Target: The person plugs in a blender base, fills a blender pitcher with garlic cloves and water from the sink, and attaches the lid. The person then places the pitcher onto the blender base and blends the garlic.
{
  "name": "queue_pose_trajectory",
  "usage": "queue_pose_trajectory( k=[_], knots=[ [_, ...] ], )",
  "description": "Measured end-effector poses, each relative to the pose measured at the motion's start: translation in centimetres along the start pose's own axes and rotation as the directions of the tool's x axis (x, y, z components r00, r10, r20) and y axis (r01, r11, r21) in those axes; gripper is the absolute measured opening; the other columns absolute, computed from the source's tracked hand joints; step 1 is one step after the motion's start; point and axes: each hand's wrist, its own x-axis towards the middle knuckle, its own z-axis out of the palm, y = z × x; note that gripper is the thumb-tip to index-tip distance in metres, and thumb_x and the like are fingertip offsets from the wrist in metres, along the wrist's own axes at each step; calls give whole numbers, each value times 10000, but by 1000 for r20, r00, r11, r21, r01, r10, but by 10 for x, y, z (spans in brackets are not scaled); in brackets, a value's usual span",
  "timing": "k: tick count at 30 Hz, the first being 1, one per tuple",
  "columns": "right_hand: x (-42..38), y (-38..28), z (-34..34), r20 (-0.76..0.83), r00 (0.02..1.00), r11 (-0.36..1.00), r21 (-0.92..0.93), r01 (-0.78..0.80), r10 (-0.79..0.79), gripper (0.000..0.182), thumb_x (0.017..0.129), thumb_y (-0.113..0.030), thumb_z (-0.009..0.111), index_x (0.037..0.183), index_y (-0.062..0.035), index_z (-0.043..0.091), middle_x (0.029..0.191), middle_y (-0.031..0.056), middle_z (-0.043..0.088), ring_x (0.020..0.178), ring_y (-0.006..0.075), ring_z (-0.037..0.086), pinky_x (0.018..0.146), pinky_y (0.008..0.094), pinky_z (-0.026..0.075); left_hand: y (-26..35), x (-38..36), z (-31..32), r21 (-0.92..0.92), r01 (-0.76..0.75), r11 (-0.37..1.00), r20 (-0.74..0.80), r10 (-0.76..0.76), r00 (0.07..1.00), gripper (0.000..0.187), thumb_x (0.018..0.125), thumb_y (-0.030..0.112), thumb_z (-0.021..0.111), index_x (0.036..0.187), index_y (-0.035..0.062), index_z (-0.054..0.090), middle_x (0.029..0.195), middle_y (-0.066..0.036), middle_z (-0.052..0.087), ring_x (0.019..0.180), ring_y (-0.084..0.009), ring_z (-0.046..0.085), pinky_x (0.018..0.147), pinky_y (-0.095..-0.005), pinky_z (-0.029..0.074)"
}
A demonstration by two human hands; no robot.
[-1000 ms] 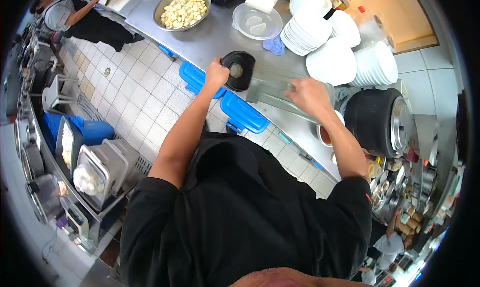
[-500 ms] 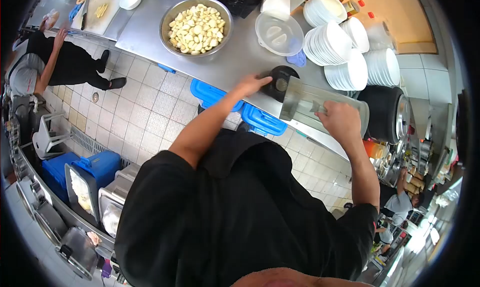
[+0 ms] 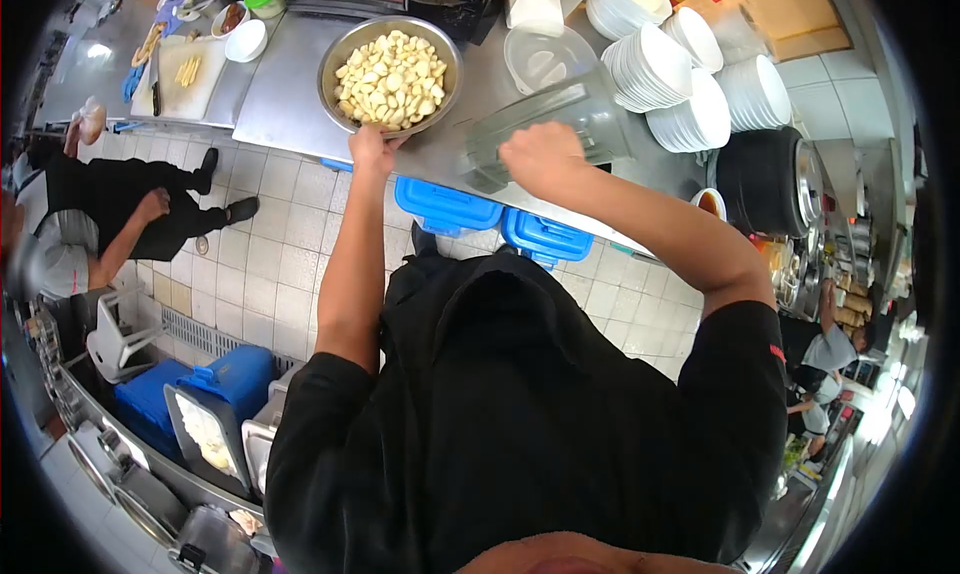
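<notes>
My left hand (image 3: 374, 152) grips the near rim of a wide metal bowl (image 3: 455, 84), its fingers partly hidden. Peeled garlic cloves (image 3: 392, 72) fill the bowl, which sits on the steel counter. Closed around the handle of a clear blender jar (image 3: 500, 134) is my right hand (image 3: 545, 159). The jar is tilted sideways over the counter, one end toward the bowl and the other by the plate stacks. My hand and forearm cover part of it.
Stacks of white plates (image 3: 655, 69) and a clear plastic tub (image 3: 545, 54) stand behind the jar. A black cooker (image 3: 755, 189) is to the right. Blue lidded bins (image 3: 447, 204) sit under the counter edge. Another person (image 3: 110, 214) stands at left, by a cutting board (image 3: 185, 89) and knife.
My left hand has left the round black piece and moved left to the bowl rim. My right hand has brought the blender jar left. The black piece is out of sight now.
</notes>
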Motion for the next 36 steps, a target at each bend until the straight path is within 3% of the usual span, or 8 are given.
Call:
queue_pose_trajectory(
  k=[8,14,21,28,30,32,34,36],
  knots=[
    [32,-15,40,17,998,998,-26,-55,56,173,832,-161,629,934,-132,766,920,54,746,889,238,719,729,384,563,30,-33,-2,70,-53,996,-40,55,998,374,808,-88,429,1158,-219,408,1169,-280,537,1007,-430,618,789,-570,604],
    [50,-56,82,-22,1000,966,-259,3,-9,188,822,-189,654,962,-134,767,919,63,746,860,237,713,747,502,532,58,-66,2,23,-173,985,46,172,984,481,799,-93,474,1262,-177,381,1263,-248,515,1072,-387,606,836,-534,591],
    [60,-61,72,231,973,947,-307,93,-21,217,781,-155,666,976,-123,757,981,56,739,858,252,702,662,442,489,93,-117,38,40,-271,962,102,266,959,490,785,-104,502,1266,-138,416,1233,-229,539,1057,-352,623,840,-523,580],
    [54,-41,95,-397,872,949,9,316,-286,173,777,-209,682,885,-87,741,842,87,716,807,283,682,701,444,524,117,-152,97,27,-309,951,166,300,939,409,780,-92,523,1188,-104,490,1130,-185,590,976,-299,634,854,-513,548],
    [9,-26,43,-467,844,820,351,451,-264,174,788,-233,686,863,-82,726,851,94,709,821,272,683,709,415,524,122,-153,109,91,-303,949,204,280,938,407,798,-93,523,1203,-112,482,1177,-177,578,1032,-298,618,903,-500,527],
    [-34,3,-5,-374,927,577,748,329,-44,222,849,-293,677,861,-73,706,843,74,693,843,213,674,712,414,522,124,-151,121,129,-297,946,243,261,934,402,805,-87,529,1204,-115,485,1187,-172,577,1050,-293,611,923,-491,514],
    [-51,45,-19,-236,929,60,972,228,286,279,897,-335,664,1016,-83,661,982,79,676,879,204,660,684,388,521,120,-148,140,143,-290,946,285,241,928,394,801,-76,540,1191,-115,497,1160,-168,589,1030,-285,613,915,-486,509],
    [-42,83,-17,-319,671,-29,891,452,669,398,909,-320,669,1176,-46,560,1129,91,626,922,234,656,659,343,527,112,-146,158,155,-295,943,336,231,913,396,800,-55,552,1189,-112,505,1157,-172,597,1006,-284,618,900,-484,506]
  ],
)
